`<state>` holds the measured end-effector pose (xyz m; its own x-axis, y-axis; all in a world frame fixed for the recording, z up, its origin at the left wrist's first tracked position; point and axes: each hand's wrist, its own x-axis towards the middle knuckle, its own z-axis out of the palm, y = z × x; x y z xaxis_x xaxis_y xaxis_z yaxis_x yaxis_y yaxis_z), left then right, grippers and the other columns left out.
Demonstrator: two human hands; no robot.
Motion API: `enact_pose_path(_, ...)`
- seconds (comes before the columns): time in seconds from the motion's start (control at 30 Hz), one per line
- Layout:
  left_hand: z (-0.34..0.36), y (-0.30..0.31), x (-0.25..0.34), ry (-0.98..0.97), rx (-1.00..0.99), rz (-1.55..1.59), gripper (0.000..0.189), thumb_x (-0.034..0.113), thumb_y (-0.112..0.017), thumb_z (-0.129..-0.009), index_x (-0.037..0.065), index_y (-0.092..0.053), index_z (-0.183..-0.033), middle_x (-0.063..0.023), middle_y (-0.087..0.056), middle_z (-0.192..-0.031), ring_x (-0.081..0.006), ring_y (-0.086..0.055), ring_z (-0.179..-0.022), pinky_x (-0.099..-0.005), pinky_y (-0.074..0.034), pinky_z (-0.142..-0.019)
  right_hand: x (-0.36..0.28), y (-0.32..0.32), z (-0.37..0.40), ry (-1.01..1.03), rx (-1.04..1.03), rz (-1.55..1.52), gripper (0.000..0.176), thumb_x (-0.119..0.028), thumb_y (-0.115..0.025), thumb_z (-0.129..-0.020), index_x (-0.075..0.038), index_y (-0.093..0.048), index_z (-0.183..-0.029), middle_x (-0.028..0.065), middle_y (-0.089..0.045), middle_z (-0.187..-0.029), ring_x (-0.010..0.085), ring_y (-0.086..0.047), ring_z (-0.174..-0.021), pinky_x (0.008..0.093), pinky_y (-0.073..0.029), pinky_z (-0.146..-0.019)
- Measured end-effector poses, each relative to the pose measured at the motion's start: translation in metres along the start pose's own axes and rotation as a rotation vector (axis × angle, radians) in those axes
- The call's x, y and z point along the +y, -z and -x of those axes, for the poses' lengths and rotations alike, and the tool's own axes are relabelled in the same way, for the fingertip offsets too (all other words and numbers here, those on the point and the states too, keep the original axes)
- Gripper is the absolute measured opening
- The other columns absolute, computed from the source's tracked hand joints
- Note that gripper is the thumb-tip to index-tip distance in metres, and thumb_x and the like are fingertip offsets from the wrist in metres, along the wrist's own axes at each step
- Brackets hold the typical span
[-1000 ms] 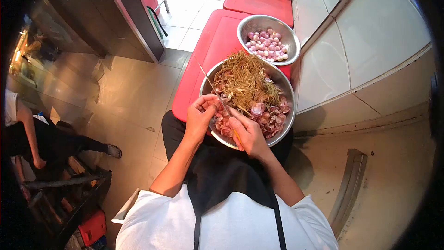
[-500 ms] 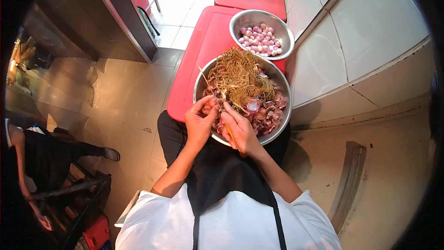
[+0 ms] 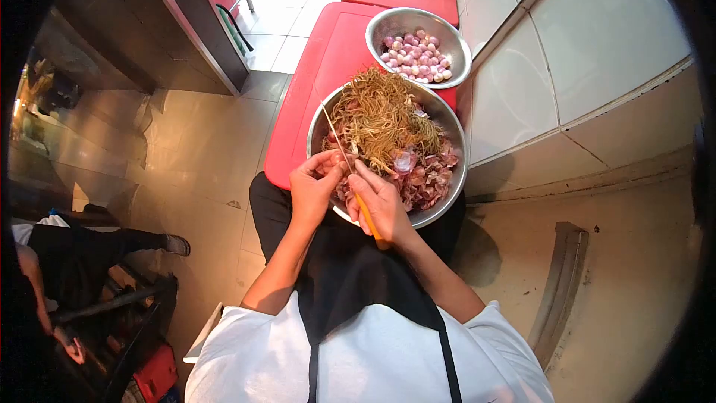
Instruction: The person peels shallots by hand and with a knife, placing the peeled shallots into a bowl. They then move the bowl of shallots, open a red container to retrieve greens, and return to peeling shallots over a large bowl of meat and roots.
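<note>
My right hand is closed around the orange handle of a thin-bladed knife, whose blade slants up and left past my left fingers. My left hand is pinched beside the blade on a small reddish shallot, mostly covered by the fingers. Both hands are over the near left part of a large steel bowl. In it lie a heap of stringy brown roots and many loose purple shallot skins.
Behind the large bowl, a smaller metal bowl holds peeled shallots. Both rest along a red lid-like surface. A tiled wall runs close on the right. Another person's leg and hand show at lower left.
The knife has turned slightly in my right hand, so more of its handle and blade shows. The whole view has shifted a little. The other person's arm has moved slightly.
</note>
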<state>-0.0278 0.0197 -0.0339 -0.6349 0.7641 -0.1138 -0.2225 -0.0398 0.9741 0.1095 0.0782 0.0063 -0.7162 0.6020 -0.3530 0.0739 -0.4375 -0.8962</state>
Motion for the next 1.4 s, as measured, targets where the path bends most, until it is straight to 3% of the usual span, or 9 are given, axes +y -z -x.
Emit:
enact_pose_path(0.2,0.011,-0.011,-0.01,-0.215,0.03,-0.044,0.036,-0.006,-0.07,-0.087,-0.007,-0.062,-0.122,-0.0081,-0.069,-0.106,-0.0116,-0.066,-0.094,-0.0239,-0.053,-0.084,0.006,0.003,0.0,-0.021,-0.025,-0.196,0.043,-0.039,-0.048,-0.106,-0.007,-0.054,-0.134,0.0036,-0.051,-0.061,0.0085,-0.043,-0.039,0.0218,-0.036,-0.037)
enact_pose_path(0.4,0.002,0.0,-0.001,0.041,-0.088,0.268,0.034,0.001,-0.059,-0.095,-0.004,-0.059,-0.128,-0.007,-0.068,-0.11,-0.0137,-0.067,-0.097,-0.026,-0.054,-0.087,-0.001,0.012,0.001,-0.176,-0.096,-0.482,0.038,-0.049,-0.048,-0.104,-0.011,-0.053,-0.106,0.0046,-0.049,-0.06,0.0104,-0.041,-0.036,0.0226,-0.036,-0.033)
enact_pose_path(0.5,0.002,-0.002,0.0,0.083,-0.098,0.344,0.033,0.004,-0.053,-0.097,-0.002,-0.059,-0.129,-0.0054,-0.066,-0.114,-0.0129,-0.065,-0.099,-0.0261,-0.054,-0.087,-0.003,0.014,0.002,-0.175,-0.115,-0.499,0.039,-0.05,-0.048,-0.104,-0.011,-0.053,-0.107,0.0042,-0.049,-0.061,0.0101,-0.041,-0.036,0.0221,-0.036,-0.033)
enact_pose_path(0.63,0.006,-0.003,0.003,0.067,-0.09,0.188,0.034,0.008,-0.063,-0.097,0.0,-0.058,-0.13,-0.0045,-0.065,-0.114,-0.0109,-0.065,-0.098,-0.0258,-0.055,-0.084,-0.002,0.014,0.005,-0.173,-0.123,-0.499,0.039,-0.049,-0.046,-0.105,-0.011,-0.053,-0.109,0.003,-0.048,-0.061,0.0102,-0.041,-0.036,0.0214,-0.037,-0.034)
enact_pose_path(0.93,0.008,0.008,0.014,0.127,-0.103,0.393,0.035,0.015,-0.063,-0.099,0.0,-0.056,-0.129,-0.0072,-0.067,-0.112,-0.014,-0.067,-0.097,-0.0246,-0.056,-0.082,0.008,0.037,0.002,-0.188,-0.082,-0.539,0.064,-0.06,-0.035,-0.104,-0.01,-0.043,-0.065,0.0018,-0.041,-0.052,0.0127,-0.042,-0.034,0.0238,-0.036,-0.034)
enact_pose_path(1.03,0.009,0.008,0.027,0.18,-0.182,0.463,0.038,0.017,-0.059,-0.101,0.0,-0.051,-0.134,-0.0093,-0.066,-0.113,-0.0153,-0.067,-0.098,-0.026,-0.056,-0.084,0.002,0.038,0.014,-0.109,0.008,-0.355,0.061,-0.057,-0.035,-0.105,-0.009,-0.044,-0.069,0.0015,-0.042,-0.053,0.0123,-0.042,-0.034,0.0241,-0.036,-0.034)
enact_pose_path(1.17,0.01,0.007,0.018,0.194,-0.24,0.535,0.041,0.017,-0.056,-0.102,0.002,-0.049,-0.139,-0.0115,-0.065,-0.121,-0.0169,-0.067,-0.099,-0.0273,-0.056,-0.087,-0.005,0.037,0.034,-0.003,0.105,-0.054,0.05,-0.049,-0.036,-0.107,-0.002,-0.054,-0.102,0.0041,-0.047,-0.055,0.012,-0.04,-0.034,0.0234,-0.035,-0.034)
enact_pose_path(1.2,0.011,0.004,0.02,0.194,-0.237,0.517,0.042,0.017,-0.057,-0.102,0.002,-0.048,-0.14,-0.0113,-0.065,-0.122,-0.0173,-0.067,-0.099,-0.0272,-0.056,-0.087,-0.007,0.038,0.04,0.036,0.095,-0.004,0.054,-0.043,-0.037,-0.107,0.0,-0.048,-0.138,0.0047,-0.05,-0.058,0.0106,-0.042,-0.039,0.0225,-0.038,-0.039)
enact_pose_path(1.4,0.016,-0.013,0.027,0.248,-0.258,0.457,0.043,0.018,-0.056,-0.102,0.004,-0.048,-0.141,-0.0127,-0.064,-0.127,-0.0167,-0.065,-0.102,-0.0272,-0.055,-0.088,-0.005,0.025,0.047,0.136,0.047,0.004,0.051,-0.02,-0.045,-0.105,-0.003,-0.038,-0.152,-0.0003,-0.048,-0.063,0.0046,-0.042,-0.048,0.0193,-0.037,-0.047)
